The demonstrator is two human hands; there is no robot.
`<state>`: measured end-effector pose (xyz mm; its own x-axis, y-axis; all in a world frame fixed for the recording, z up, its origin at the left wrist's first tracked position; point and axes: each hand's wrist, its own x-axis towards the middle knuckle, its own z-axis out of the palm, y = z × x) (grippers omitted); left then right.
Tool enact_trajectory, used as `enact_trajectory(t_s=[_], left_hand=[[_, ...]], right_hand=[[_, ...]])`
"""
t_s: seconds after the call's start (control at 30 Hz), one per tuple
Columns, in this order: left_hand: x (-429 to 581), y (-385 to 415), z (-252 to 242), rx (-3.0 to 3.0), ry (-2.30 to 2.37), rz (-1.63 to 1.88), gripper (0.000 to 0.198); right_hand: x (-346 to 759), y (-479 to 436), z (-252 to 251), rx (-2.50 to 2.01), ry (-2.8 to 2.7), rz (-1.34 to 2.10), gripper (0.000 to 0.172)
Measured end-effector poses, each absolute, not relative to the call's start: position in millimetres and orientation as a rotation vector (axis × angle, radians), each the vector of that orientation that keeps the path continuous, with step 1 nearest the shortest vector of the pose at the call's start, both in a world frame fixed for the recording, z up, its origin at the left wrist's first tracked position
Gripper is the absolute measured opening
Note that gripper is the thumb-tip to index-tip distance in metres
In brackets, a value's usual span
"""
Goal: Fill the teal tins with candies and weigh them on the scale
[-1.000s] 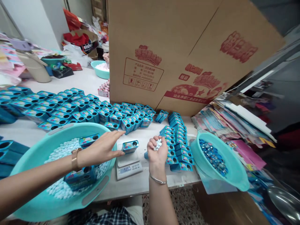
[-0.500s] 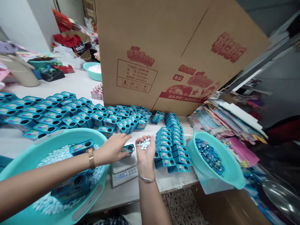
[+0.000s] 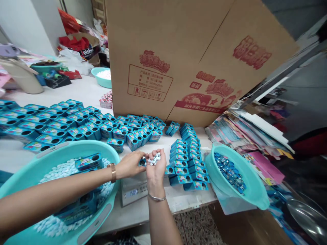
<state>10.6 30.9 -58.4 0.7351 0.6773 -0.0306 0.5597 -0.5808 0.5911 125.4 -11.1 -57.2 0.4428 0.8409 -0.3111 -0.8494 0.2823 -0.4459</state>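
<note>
My left hand (image 3: 129, 164) reaches in from the left, its fingers closed about a small blue box (image 3: 142, 162) with a round hole in its top. My right hand (image 3: 156, 175) is palm up and cupped around a small heap of white candies (image 3: 154, 159). Its fingertips lean toward the box, right beside the hole; whether candies are dropping in cannot be made out. Below the hands is a white digital scale (image 3: 134, 195) with a lit display. Left of it a large turquoise basin (image 3: 108, 212) holds pale candies (image 3: 57, 224) and several blue boxes (image 3: 88, 161).
Rows of blue boxes (image 3: 56, 131) spread over the white table (image 3: 127, 216) at left, with more stacks (image 3: 181, 161) at right. A turquoise bowl (image 3: 251, 200) of shiny blue pieces sits at the table's right edge. A big carton (image 3: 153, 34) stands behind.
My left hand has moved right and closed around the box. My right hand has shifted slightly left and tipped toward it, so the two hands now meet.
</note>
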Motion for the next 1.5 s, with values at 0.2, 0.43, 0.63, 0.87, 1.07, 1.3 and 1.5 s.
enact_trajectory(t_s=[0.2,0.43,0.63,0.87,1.07,1.3,1.5], left_hand=[[7,36,-49,2.201,0.897,0.249,0.056],[18,46,-37,1.904,0.813,0.273,0.055],[29,44,-37,1.803,0.763,0.291,0.04],[21,51,-37,1.704,0.663,0.264,0.034],[20,52,-29,1.637,0.643,0.212,0.032],[3,62,-27,1.741,0.852,0.232,0.061],[-24,55,-13,2.138,0.954,0.296,0.062]], right_hand=[[127,-12,-57,-0.64,0.024,1.114,0.019],[124,-7,-64,-0.665,-0.082,1.068,0.022],[120,-4,-62,-0.681,-0.103,1.027,0.024],[120,1,-57,-0.7,-0.062,1.003,0.024],[123,3,-59,-0.636,-0.007,1.05,0.021],[165,-27,-43,-0.506,-0.052,1.16,0.017],[202,-77,-25,-0.407,-0.058,1.076,0.014]])
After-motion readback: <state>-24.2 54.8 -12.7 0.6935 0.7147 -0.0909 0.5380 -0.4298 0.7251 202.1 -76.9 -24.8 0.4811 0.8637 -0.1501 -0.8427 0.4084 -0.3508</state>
